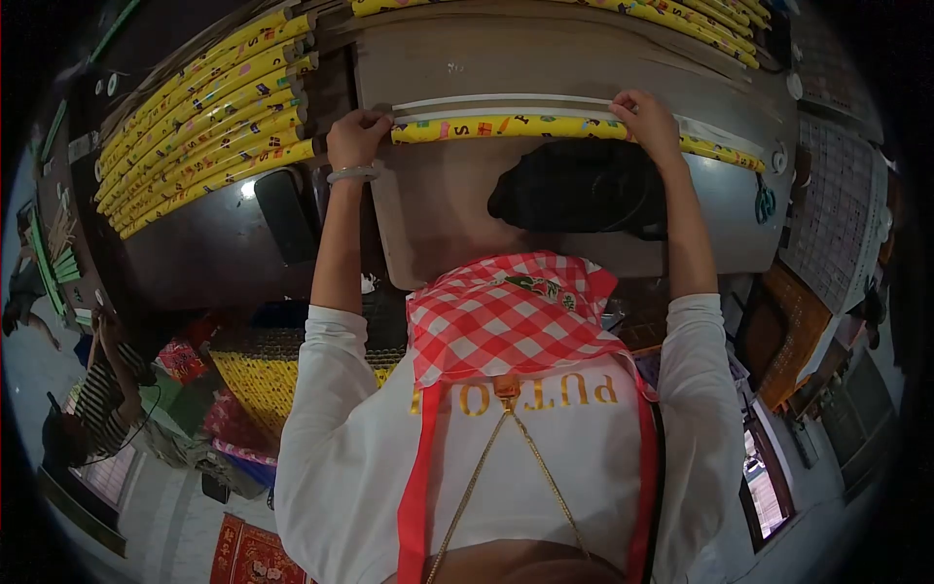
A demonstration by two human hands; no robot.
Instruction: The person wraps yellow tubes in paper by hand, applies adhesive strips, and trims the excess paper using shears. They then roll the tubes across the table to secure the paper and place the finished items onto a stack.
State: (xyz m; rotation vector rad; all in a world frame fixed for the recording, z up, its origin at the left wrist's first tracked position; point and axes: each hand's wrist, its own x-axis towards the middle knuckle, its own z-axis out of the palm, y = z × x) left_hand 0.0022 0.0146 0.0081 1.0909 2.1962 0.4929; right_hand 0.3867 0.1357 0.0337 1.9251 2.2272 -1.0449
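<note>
A yellow patterned paper roll (477,128) lies across the table in front of me. Along its far side runs a pale, shiny strip (506,99), which looks like clear film. My left hand (358,138) is closed in a pinch at the strip's left end, beside the roll's end. My right hand (646,123) reaches over the roll, thumb and fingers pinched on the strip farther right. Fingertips partly hide what each hand grips. A black cloth bundle (579,187) lies just nearer to me than the roll.
Several yellow rolls (209,127) are stacked at the left, and more rolls (696,29) lie at the back. A dark phone (285,216) rests left of my left forearm. Scissors (766,202) and a tape roll (777,161) sit at the right edge. Another person (102,389) is at far left.
</note>
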